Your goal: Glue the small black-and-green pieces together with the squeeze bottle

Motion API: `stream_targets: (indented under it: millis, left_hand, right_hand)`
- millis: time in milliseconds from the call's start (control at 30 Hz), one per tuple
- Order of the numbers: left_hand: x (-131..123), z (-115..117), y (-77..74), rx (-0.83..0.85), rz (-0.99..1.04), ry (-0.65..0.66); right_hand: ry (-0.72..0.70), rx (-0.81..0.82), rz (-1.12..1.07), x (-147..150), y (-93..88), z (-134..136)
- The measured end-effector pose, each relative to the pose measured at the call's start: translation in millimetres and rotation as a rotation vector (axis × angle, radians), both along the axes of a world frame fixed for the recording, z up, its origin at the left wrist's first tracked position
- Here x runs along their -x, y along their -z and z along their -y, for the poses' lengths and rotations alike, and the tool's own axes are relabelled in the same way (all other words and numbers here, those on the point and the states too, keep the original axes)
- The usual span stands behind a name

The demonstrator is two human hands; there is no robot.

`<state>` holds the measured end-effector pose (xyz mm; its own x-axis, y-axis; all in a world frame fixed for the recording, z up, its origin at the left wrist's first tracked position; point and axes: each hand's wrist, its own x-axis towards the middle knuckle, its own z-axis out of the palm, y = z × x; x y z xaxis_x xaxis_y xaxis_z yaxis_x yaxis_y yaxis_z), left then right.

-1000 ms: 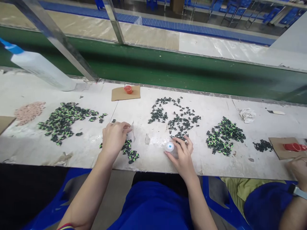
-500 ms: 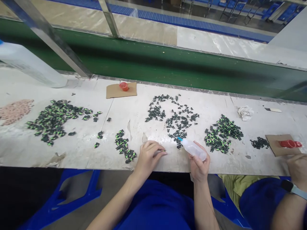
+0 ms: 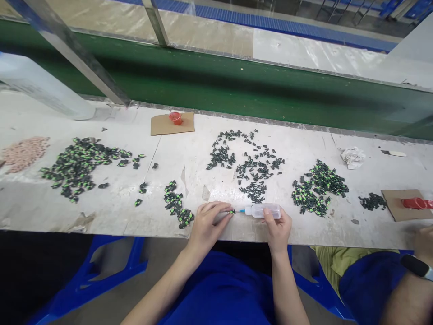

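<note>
Your left hand works near the front edge of the table, thumb and fingers pinched nearly together on a small black-and-green piece. Your right hand has its thumb and fingers closed around a squeeze bottle, which lies sideways with its nozzle towards that piece. A strip of tabletop runs between the nozzle and the dark two-pronged bits beyond it; the green board bounds the far side. A short row of black-and-green pieces lies just left of your left hand, and a larger heap sits right of your right hand.

The squeeze bottle is cloudy, soft-looking plastic with a blue tip; the tabletop is white, scuffed and stained. A red cup stands on flat brown cardboard, and crumpled white paper lies farther right.

Your fingertips hide part of the pinched piece, and you cannot tell whether the nozzle touches it. The big white bottle is cut off at the left, a co-worker's blurred hand at the right.
</note>
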<state>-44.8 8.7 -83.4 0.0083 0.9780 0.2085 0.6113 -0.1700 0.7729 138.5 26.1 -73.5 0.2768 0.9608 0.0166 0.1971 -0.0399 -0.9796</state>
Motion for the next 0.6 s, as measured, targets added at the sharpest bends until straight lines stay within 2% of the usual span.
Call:
stream_targets:
  millis: [200, 600]
  left_hand:
    - [-1.2, 0.9, -0.7, 0.012, 0.025, -0.041]
    - [-1.6, -0.3, -2.7, -0.007, 0.032, -0.042]
  right_hand:
    - [-0.042, 0.038, 0.035, 0.7, -1.7, 0.2]
    - [-0.067, 0.073, 0.059, 1.1, -1.9, -1.1]
